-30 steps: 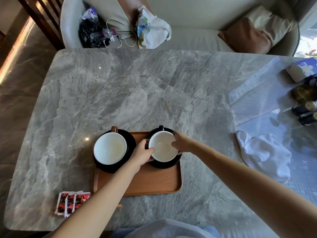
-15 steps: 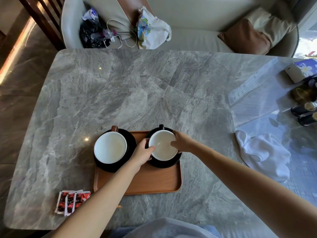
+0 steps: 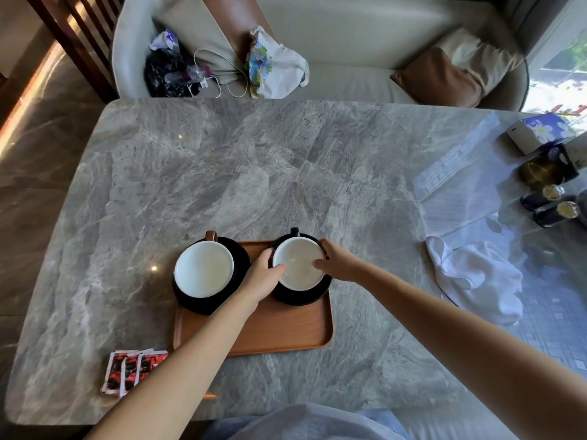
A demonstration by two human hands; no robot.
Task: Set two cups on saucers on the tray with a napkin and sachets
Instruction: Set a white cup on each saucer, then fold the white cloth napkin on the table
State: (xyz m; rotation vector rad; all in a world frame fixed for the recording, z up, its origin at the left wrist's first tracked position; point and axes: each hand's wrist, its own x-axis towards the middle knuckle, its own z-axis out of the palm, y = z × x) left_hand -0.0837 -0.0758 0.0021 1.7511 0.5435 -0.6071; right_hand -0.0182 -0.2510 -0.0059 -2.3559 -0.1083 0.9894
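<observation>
A wooden tray (image 3: 286,331) lies on the marble table (image 3: 254,173). At the tray's far left, a brown-handled cup with a white inside (image 3: 204,269) stands on a black saucer (image 3: 241,258). To its right a black-handled cup (image 3: 298,265) sits on a second black saucer (image 3: 301,298). My left hand (image 3: 262,279) grips this cup's left rim, thumb over the edge. My right hand (image 3: 336,263) grips its right rim. Red sachets (image 3: 131,371) lie on the table, left of the tray's near corner. A white napkin (image 3: 473,277) lies crumpled at the right.
Dark bottles (image 3: 551,206) and a blue-and-white box (image 3: 536,136) stand at the table's far right edge. Behind the table is a sofa (image 3: 349,58) with bags, cables and cushions. Bare marble stretches across the middle and far side.
Both hands keep hold of the right cup on its saucer. Nothing has visibly moved apart from a slight shift of the camera.
</observation>
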